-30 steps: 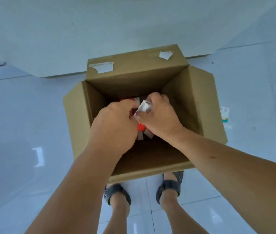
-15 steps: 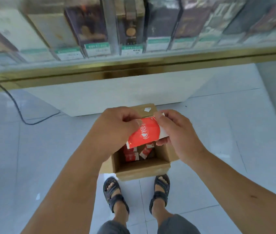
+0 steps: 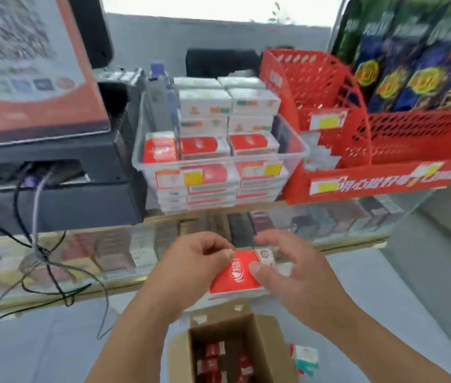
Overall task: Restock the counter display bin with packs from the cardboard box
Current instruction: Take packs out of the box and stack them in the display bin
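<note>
- We see the red pack (image 3: 234, 275) held in the air between both hands. It is above the open cardboard box (image 3: 267, 352), in front of the glass counter (image 3: 141, 244), and well below the display bin, touching neither.
- The left hand (image 3: 191, 262) has its fingers curled in and pinches the pack's upper left edge between thumb and forefinger.
- The right hand (image 3: 292, 275) lays its thumb on the red face. Its fingers curve loosely round the pack's right end, so both hands grip it.
- The clear display bin (image 3: 300, 154) stands on the counter top, just beside a dark terminal (image 3: 61, 175) on the left and a red mesh basket (image 3: 384, 179) on the right.
- The bin's front rows of red packs (image 3: 203, 146) reach about to the rim, and white packs (image 3: 205, 102) rise above it behind.
- We make out a dark gap along the bin's right wall.
- The box's flaps stand open, with more red packs (image 3: 214, 355) low inside.
- Loose cables (image 3: 36, 217) hang from the terminal over the counter's front edge at the left.
- The whole view is blurred, so we cannot read the labels or count the packs.
- The box's near side is cut off by the lower edge, and the right hand hides the pack's far end.
- A small object (image 3: 305, 355) on the floor right of the box is too smeared to name.
</note>
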The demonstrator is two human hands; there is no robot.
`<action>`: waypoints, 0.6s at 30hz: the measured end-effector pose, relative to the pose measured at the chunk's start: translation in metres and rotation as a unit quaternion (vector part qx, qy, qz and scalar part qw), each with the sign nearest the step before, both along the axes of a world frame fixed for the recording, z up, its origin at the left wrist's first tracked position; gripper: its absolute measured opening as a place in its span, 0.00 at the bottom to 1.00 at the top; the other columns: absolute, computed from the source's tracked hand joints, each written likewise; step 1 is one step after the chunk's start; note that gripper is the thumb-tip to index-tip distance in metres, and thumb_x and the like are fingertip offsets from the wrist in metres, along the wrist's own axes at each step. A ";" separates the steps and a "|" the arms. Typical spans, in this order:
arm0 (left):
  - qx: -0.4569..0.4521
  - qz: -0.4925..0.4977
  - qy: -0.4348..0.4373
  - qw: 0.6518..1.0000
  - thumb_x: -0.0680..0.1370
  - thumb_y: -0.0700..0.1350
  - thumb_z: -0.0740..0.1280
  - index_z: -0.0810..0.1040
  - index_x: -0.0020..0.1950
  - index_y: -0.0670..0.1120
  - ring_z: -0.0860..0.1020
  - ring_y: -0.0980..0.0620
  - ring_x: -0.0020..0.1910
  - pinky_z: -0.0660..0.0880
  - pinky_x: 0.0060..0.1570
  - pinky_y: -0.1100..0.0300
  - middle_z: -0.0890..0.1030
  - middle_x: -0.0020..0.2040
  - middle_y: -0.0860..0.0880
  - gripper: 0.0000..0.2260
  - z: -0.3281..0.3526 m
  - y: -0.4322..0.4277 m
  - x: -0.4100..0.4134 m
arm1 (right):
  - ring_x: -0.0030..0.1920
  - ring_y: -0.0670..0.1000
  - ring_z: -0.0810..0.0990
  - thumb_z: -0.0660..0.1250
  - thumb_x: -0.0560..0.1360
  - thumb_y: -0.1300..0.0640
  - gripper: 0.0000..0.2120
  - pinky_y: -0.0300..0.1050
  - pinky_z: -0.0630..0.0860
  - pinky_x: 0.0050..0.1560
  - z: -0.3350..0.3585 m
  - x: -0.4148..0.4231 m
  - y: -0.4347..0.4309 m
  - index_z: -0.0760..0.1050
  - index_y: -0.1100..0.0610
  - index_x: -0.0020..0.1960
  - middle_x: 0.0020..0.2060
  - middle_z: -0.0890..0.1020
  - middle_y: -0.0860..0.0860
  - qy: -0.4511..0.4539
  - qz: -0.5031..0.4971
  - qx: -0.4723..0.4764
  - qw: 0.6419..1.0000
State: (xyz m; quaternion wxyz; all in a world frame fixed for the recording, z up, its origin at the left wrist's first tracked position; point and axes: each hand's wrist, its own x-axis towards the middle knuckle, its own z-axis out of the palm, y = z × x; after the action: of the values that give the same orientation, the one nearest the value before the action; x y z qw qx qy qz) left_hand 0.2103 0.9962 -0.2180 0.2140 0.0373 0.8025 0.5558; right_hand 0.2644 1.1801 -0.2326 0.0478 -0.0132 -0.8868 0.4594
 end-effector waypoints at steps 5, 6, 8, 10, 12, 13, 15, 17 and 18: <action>0.021 -0.026 0.046 0.998 0.76 0.51 0.70 0.83 0.45 0.55 0.84 0.51 0.44 0.81 0.49 0.46 0.85 0.42 0.53 0.02 0.063 -0.017 -0.018 | 0.58 0.47 0.76 0.66 0.69 0.40 0.18 0.44 0.71 0.61 0.092 -0.018 -0.017 0.78 0.50 0.53 0.55 0.81 0.45 0.131 0.167 0.345 0.914; 0.028 -0.032 0.053 0.998 0.76 0.51 0.70 0.83 0.45 0.55 0.84 0.50 0.45 0.80 0.51 0.46 0.86 0.43 0.53 0.03 0.073 -0.019 -0.022 | 0.57 0.48 0.77 0.67 0.70 0.41 0.17 0.45 0.72 0.60 0.106 -0.022 -0.018 0.76 0.49 0.54 0.55 0.81 0.45 0.129 0.182 0.375 0.900; 0.036 -0.032 0.062 0.997 0.77 0.51 0.70 0.83 0.45 0.55 0.85 0.50 0.44 0.80 0.52 0.46 0.86 0.43 0.52 0.03 0.091 -0.021 -0.029 | 0.59 0.48 0.75 0.66 0.73 0.44 0.16 0.46 0.72 0.61 0.128 -0.032 -0.019 0.73 0.48 0.58 0.58 0.79 0.44 0.128 0.204 0.415 0.878; 0.028 -0.022 0.077 0.996 0.77 0.51 0.70 0.83 0.45 0.55 0.85 0.52 0.44 0.80 0.51 0.48 0.86 0.42 0.53 0.03 0.105 -0.020 -0.037 | 0.61 0.46 0.71 0.66 0.75 0.46 0.17 0.43 0.69 0.62 0.144 -0.042 -0.016 0.70 0.46 0.62 0.60 0.76 0.43 0.119 0.211 0.415 0.877; 0.016 -0.009 0.098 0.995 0.77 0.51 0.69 0.83 0.46 0.56 0.84 0.53 0.44 0.80 0.51 0.49 0.86 0.43 0.55 0.03 0.115 -0.017 -0.046 | 0.61 0.45 0.69 0.66 0.74 0.46 0.18 0.43 0.69 0.61 0.156 -0.055 -0.012 0.68 0.44 0.63 0.60 0.75 0.42 0.099 0.214 0.405 0.884; 0.008 0.004 0.112 0.994 0.77 0.51 0.69 0.83 0.47 0.56 0.84 0.53 0.45 0.80 0.52 0.48 0.85 0.43 0.55 0.03 0.119 -0.016 -0.051 | 0.61 0.46 0.69 0.66 0.74 0.47 0.18 0.44 0.69 0.61 0.160 -0.064 -0.008 0.68 0.44 0.63 0.60 0.74 0.42 0.097 0.214 0.402 0.885; -0.012 0.053 0.151 0.987 0.77 0.51 0.68 0.82 0.49 0.57 0.83 0.55 0.46 0.79 0.53 0.48 0.85 0.44 0.57 0.04 0.125 -0.016 -0.062 | 0.61 0.46 0.69 0.66 0.74 0.48 0.19 0.45 0.70 0.61 0.167 -0.086 0.000 0.69 0.44 0.63 0.59 0.75 0.43 0.090 0.209 0.399 0.888; -0.020 0.100 0.171 0.980 0.77 0.51 0.68 0.82 0.50 0.57 0.82 0.57 0.46 0.79 0.52 0.48 0.84 0.44 0.59 0.04 0.132 -0.017 -0.071 | 0.59 0.47 0.72 0.66 0.73 0.49 0.18 0.47 0.71 0.58 0.170 -0.115 0.007 0.69 0.45 0.62 0.56 0.75 0.44 0.079 0.211 0.400 0.888; -0.022 0.110 0.174 0.978 0.78 0.51 0.68 0.82 0.50 0.56 0.82 0.58 0.46 0.79 0.52 0.49 0.84 0.44 0.59 0.05 0.135 -0.016 -0.074 | 0.57 0.48 0.73 0.66 0.73 0.49 0.18 0.48 0.72 0.57 0.170 -0.130 0.009 0.70 0.45 0.62 0.56 0.76 0.44 0.076 0.215 0.404 0.886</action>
State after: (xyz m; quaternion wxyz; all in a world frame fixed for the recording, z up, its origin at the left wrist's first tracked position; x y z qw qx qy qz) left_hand 0.1363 0.9804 -0.0830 0.0094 0.0407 0.8386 0.5432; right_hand 0.1346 1.1894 -0.0629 0.0162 0.2328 -0.9705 0.0600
